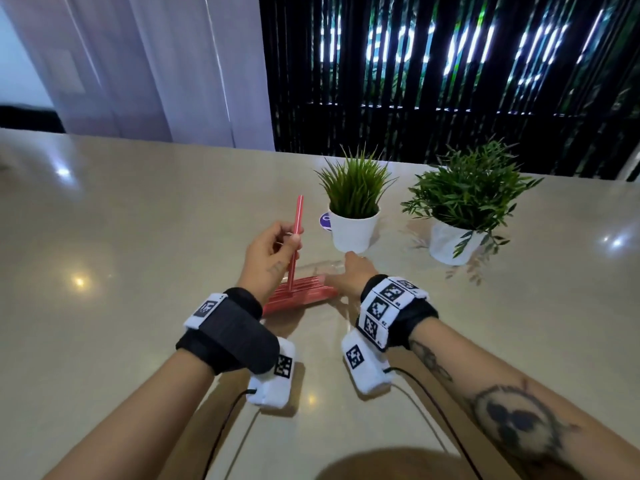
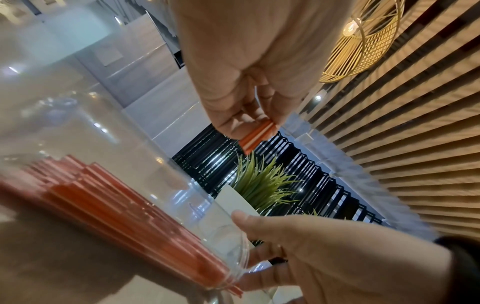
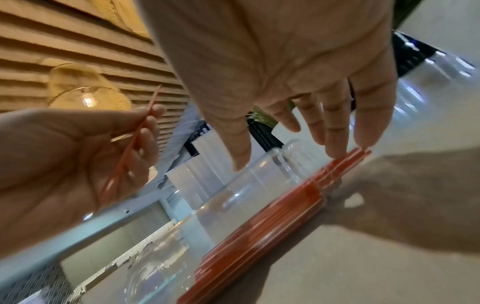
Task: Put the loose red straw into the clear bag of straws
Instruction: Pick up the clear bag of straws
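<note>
My left hand (image 1: 294, 237) pinches the loose red straw (image 1: 298, 216) between thumb and fingertips and holds it nearly upright, its lower end down by the bag. The clear bag (image 1: 301, 294) of red straws lies flat on the table between my hands. My right hand (image 1: 349, 263) holds the bag's open mouth. In the left wrist view the right hand's (image 2: 244, 251) thumb lies on the clear film (image 2: 207, 216) and its fingers are under it, beside the straw ends. In the right wrist view the right hand's fingertips (image 3: 337, 150) touch the protruding straw ends, and the left hand (image 3: 148, 121) holds the straw (image 3: 153, 102) above.
Two green plants in white pots (image 1: 353, 230) (image 1: 453, 244) stand just behind the bag. A round blue disc (image 1: 325, 221) lies beside the nearer pot. The beige table (image 1: 138, 237) stretches wide to the left. Black cables trail from both wrist cameras toward me.
</note>
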The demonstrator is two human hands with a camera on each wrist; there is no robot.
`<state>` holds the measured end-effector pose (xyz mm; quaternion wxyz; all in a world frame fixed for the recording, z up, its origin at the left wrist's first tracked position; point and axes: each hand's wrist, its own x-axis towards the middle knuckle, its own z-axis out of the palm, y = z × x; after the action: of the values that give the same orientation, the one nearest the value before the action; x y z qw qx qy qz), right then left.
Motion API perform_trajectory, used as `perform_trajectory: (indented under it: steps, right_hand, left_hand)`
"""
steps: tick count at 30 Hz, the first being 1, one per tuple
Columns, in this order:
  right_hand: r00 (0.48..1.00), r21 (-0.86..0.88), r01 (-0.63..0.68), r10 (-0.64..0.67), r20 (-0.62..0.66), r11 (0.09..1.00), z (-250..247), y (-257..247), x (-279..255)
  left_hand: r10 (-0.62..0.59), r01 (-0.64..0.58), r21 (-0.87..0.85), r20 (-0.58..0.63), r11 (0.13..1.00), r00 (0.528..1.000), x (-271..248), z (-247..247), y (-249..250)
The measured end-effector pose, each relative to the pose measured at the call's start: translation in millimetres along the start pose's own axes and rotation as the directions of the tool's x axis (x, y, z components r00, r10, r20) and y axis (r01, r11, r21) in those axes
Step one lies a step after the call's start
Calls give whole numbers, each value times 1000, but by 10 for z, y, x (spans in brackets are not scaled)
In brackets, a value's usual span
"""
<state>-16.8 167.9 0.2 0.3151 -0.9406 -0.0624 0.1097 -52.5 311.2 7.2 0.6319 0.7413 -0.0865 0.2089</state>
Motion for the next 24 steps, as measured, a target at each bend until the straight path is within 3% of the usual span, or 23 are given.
perform_trajectory:
  steps: [6, 11, 16, 20, 24]
  right_hand:
    - [996, 41, -80, 82, -46, 996, 55, -20, 94]
    - [995, 205, -102, 101, 18, 973, 68, -30, 117]
    - [999, 308, -42, 43, 2, 951, -10, -77, 67]
    - [996, 391, 37, -1, -92, 920, -39, -121, 32]
    - [989, 466, 82, -15, -147, 881, -55, -141, 0]
  left_hand:
    - [9, -8, 4, -19, 1000, 1000, -36, -136, -28]
    - [16, -15, 18, -54, 1000, 998, -33, -212, -10]
    - [10, -3, 81, -81, 997, 997, -40, -228, -10]
    - [-89, 101, 129, -95, 986, 992, -6, -229, -55]
    - [-42, 76, 277, -126, 958, 991, -24, -226, -139]
